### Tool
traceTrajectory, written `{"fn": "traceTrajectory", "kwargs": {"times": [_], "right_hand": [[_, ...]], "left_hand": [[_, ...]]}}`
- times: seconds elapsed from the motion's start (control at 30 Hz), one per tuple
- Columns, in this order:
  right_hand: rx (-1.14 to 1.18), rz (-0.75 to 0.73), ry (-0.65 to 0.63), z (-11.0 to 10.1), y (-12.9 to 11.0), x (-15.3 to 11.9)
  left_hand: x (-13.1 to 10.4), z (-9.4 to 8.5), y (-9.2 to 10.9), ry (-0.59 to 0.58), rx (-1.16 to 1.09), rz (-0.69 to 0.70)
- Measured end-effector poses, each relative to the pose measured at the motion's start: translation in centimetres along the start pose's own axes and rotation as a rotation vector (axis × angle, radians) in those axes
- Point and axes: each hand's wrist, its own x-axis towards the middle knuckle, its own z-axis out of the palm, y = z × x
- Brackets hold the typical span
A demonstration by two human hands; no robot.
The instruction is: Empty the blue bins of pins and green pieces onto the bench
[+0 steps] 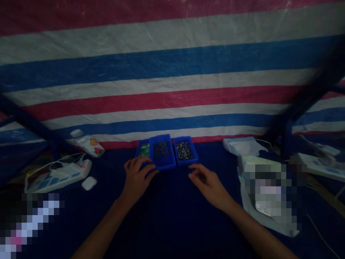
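Three small blue trays stand side by side near the striped sheet. In the left tray (138, 146) are green pieces, partly hidden by my left hand (138, 176). The middle tray (164, 166), overlapping the left one, holds long dark screw-like metal pieces (161, 149). Many shorter shiny metal pieces (183, 150) fill the right tray (188, 163). My left hand is open at the front of the left and middle trays, thumb apart from the fingers; whether it touches a rim I cannot tell. Just in front of the right tray, my right hand (208, 183) is open, its fingers curved and nothing visible between them.
Left on the dark blue table are a bottle (91, 144), a power strip (64, 176) with cables and a small white case (89, 183). A tissue-like pack (245, 146) and plastic wrapping (248, 201) lie right. Behind hangs a striped sheet (172, 97) between dark frame bars.
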Motion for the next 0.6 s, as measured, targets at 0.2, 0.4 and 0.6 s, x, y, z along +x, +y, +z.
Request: {"fn": "traceTrajectory", "kwargs": {"times": [0.2,0.4,0.6], "right_hand": [[0.662,0.281,-0.234,2.6,0.9,1.2],[0.699,0.278,-0.161,3.5,1.8,1.5],[0.698,0.189,0.003,3.4,2.4,1.8]], "left_hand": [[-2.7,-1.9,2.0,0.024,-0.228,0.219],[-5.0,-0.4,3.2,0.026,-0.285,0.152],[-6.9,1.4,4.5,0.009,-0.405,-0.074]]}}
